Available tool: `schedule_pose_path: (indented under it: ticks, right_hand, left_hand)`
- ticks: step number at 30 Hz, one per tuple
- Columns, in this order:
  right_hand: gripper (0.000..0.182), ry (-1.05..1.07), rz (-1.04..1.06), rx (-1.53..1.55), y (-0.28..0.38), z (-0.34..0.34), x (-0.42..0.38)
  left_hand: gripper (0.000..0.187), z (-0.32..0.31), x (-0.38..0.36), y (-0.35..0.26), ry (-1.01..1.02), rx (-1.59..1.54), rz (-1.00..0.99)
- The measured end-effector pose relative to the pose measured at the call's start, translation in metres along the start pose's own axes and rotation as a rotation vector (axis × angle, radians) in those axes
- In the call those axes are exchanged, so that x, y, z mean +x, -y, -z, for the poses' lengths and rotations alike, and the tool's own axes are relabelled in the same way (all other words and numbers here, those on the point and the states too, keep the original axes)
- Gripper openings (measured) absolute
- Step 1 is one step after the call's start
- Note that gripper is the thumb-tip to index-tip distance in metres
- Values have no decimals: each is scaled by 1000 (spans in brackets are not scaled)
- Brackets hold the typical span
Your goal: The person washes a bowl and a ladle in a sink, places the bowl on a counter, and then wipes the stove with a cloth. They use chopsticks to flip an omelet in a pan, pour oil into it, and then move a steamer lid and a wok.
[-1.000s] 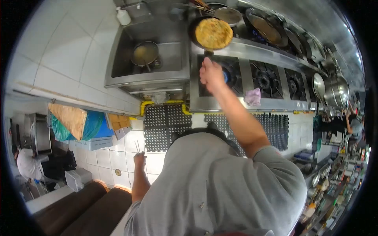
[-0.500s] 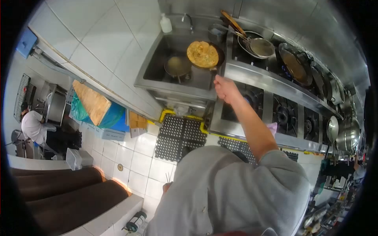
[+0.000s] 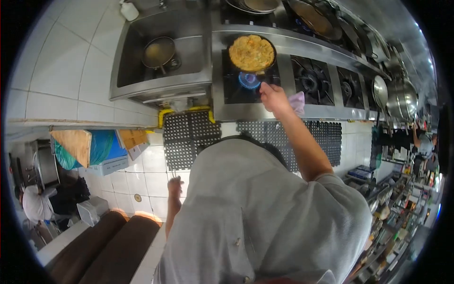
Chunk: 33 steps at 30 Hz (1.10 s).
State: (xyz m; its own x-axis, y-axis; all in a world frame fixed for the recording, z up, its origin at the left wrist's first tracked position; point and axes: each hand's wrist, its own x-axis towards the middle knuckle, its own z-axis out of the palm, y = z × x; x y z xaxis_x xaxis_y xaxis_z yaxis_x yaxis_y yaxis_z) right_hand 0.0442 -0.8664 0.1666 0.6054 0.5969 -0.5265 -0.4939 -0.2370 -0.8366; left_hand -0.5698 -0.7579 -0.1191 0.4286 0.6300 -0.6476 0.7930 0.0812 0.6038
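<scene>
My right hand (image 3: 275, 98) is closed round the handle of a frying pan (image 3: 231, 60), mostly hiding the handle. A round golden pancake or omelette (image 3: 252, 52) fills the pan nearly to its rim. The pan is behind a lit blue burner flame (image 3: 249, 80) on the front stove. My left hand (image 3: 174, 187) hangs low at my side over the tiled floor, closed on a pair of thin sticks (image 3: 173, 173) that look like chopsticks. A second pan (image 3: 158, 52) with liquid in it stands in the sink (image 3: 193, 61) to the left.
More front burners (image 3: 309, 82) run to the right. A pink cloth (image 3: 297, 102) lies at the stove's front edge. Pans (image 3: 314, 19) stand on the back range. Black rubber mats (image 3: 189, 137) cover the floor by the stove. Another person (image 3: 38, 203) works at far left.
The pan with the pancake has moved from over the sink's right side to the front burner, where a blue flame now shows. My view has turned, and more of my left hand shows.
</scene>
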Motion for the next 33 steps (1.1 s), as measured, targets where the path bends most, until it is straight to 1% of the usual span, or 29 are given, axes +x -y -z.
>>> schedule_pose_path:
  ticks: [1,2,4,6,7,8,9,10,11,12,14,15,16,18,19,20,22,23,24,26,27,28,30,31,32,33]
  right_hand:
    - [30,-69,-19,-54,-10,9,1]
    - [28,-136,-37,-106,-20,17,3]
    - [27,-138,-72,-66,-40,29,4]
    - [32,-94,-39,-8,-63,37,10]
    - [33,-21,73,-111,-77,44,15]
    - [33,-26,70,-104,-95,49,25]
    - [33,-47,159,-144,-113,54,38]
    - [33,-68,244,-186,-116,50,37]
    - [34,-138,97,-77,-114,47,34]
    - [34,-135,89,-77,-119,47,37]
    - [35,-121,-23,92,-133,51,48]
    - [36,-112,-7,58,-139,56,50]
    - [36,-113,-10,60,-138,57,50]
    - [35,-26,-1,41,-135,59,44]
    - [43,26,-39,-11,-133,64,43]
    - [43,23,-49,-16,-133,69,38]
    - [54,96,-169,21,-137,78,29]
    - [61,137,-221,-65,-142,86,26]
    - [61,145,-232,-77,-144,93,23]
    - [58,225,-406,79,-157,108,14]
    - [49,319,-512,103,-174,125,17]
    - [49,325,-539,93,-179,125,13]
    - [36,416,-613,-305,-185,124,9]
    - [35,399,-553,-373,-195,123,15]
    - [35,409,-574,-381,-218,123,30]
    - [39,225,-524,-445,-248,122,49]
  left_hand:
    - [31,5,9,-19,-99,-238,226]
    - [32,14,10,-46,-137,-449,386]
    - [33,30,17,-84,-144,-388,378]
    - [34,37,27,-97,-128,-379,337]
    - [34,40,30,-101,-115,-383,302]
    - [34,41,33,-106,-112,-374,302]
    - [34,40,31,-113,-107,-327,295]
    - [34,38,29,-113,-102,-280,291]
    - [36,36,25,-112,-80,-243,284]
    - [36,33,21,-112,-81,-242,292]
    - [39,26,15,-107,-36,-259,285]
    - [40,23,6,-103,-36,-164,256]
    - [39,21,-3,-105,-34,-101,269]
    - [38,9,-2,-56,30,-54,161]
    - [36,3,-13,-57,-23,-236,360]
    - [36,-2,-20,-50,-17,-237,369]
    - [34,-8,-43,-42,2,-153,87]
    - [34,-12,-49,-41,2,-162,98]
    - [34,-15,-54,-40,-31,-189,166]
    - [35,-22,-70,-43,-93,-241,319]
    - [34,-22,-73,-40,-43,-244,345]
    - [32,-28,-75,-32,-31,-228,312]
    - [33,-28,-82,-57,-56,-339,493]
    - [34,-30,-83,-47,-31,-324,445]
    - [35,-33,-80,-26,-5,-309,397]
    - [37,-38,-81,-11,-19,-224,320]
